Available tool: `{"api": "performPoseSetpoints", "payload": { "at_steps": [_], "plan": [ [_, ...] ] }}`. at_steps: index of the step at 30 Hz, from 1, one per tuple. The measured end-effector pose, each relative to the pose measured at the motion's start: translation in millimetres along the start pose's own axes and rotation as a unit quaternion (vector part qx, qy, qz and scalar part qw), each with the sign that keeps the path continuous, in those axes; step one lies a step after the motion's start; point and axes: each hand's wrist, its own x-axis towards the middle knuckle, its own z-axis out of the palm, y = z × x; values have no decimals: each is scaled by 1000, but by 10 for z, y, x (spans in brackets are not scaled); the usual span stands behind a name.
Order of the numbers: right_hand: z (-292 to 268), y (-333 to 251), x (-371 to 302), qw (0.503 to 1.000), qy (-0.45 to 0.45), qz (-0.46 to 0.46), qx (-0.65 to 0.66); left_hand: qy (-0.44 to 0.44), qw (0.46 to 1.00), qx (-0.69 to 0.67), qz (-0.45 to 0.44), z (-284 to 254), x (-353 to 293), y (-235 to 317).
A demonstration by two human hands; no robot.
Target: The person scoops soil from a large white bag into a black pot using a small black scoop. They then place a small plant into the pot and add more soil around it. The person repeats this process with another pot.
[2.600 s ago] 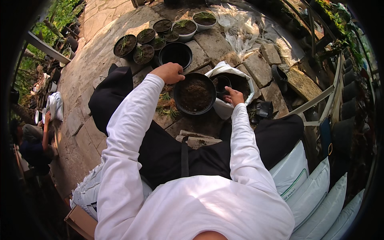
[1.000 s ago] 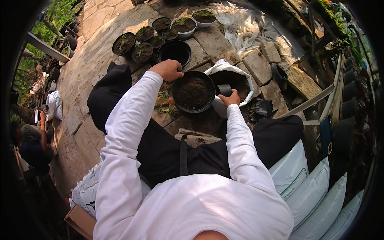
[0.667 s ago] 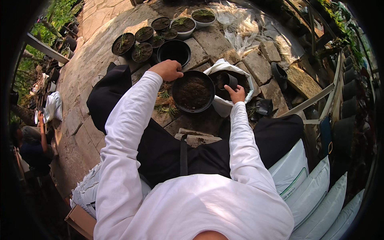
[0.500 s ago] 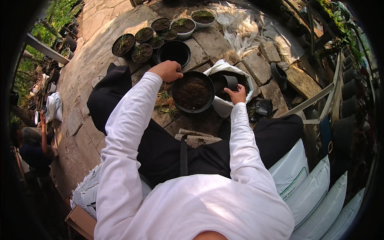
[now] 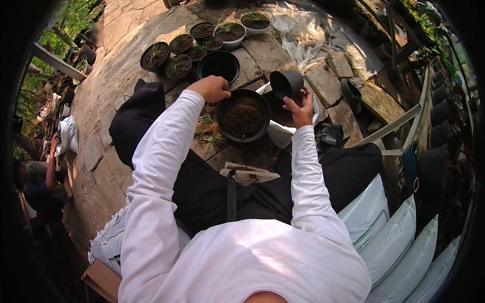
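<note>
My right hand (image 5: 301, 108) grips a small black plant pot (image 5: 286, 83), tilted above an open white sack (image 5: 279, 134) of dark soil. What is inside that pot is in shadow. To its left stands a wide black pot (image 5: 243, 117) filled with brown soil. My left hand (image 5: 213, 89) is closed at this pot's far left rim, its fingertips partly hidden. Just beyond that hand sits another black pot (image 5: 219, 66), its inside dark. Loose grassy plants (image 5: 209, 132) lie on the ground beside the soil-filled pot.
Several potted seedlings (image 5: 178, 65) stand together at the far left, with a white pot (image 5: 255, 22) behind. Crumpled clear plastic (image 5: 298, 33) covers paving farther off. Full white sacks (image 5: 386, 232) lean at my right. Another person (image 5: 45, 187) is at the far left edge.
My right hand has lifted the small black pot up out of the soil sack and turned it. My left hand stays at the larger pot's rim.
</note>
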Motion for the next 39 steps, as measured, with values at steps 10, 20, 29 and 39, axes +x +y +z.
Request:
{"api": "performPoseSetpoints", "payload": {
  "at_steps": [10,20,29,39],
  "plan": [
    [336,-726,-500,955,-250,-21,-160,-11,1000,-10,-14,-41,-43,35],
    [-507,425,2,908,114,-6,-404,-11,1000,5,-12,-36,-7,18],
    [-319,956,-181,806,51,197,-555,-1,1000,13,1,-14,5,-27],
    [-518,1031,73,948,115,176,-239,-2,1000,4,-11,28,37,-50]
  ]
}}
